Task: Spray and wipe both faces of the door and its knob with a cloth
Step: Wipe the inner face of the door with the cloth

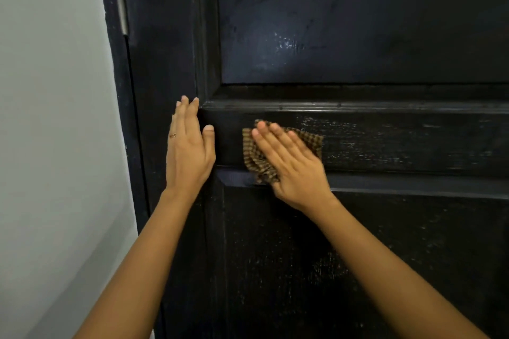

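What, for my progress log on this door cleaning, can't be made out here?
The knob: outside the head view, state unknown.
Far face of the door: hidden by the door itself.
Middle of the cloth: covered by the right hand pressing it flat.
Top, bottom and right side of the door: cut off by the frame edges.
The spray bottle: not in view.

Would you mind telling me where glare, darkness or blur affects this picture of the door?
Head view: a pale glare patch sits on the upper panel of the door; elsewhere it is dark with little detail; the cloth under the right hand looks slightly smeared, the left hand sharp.
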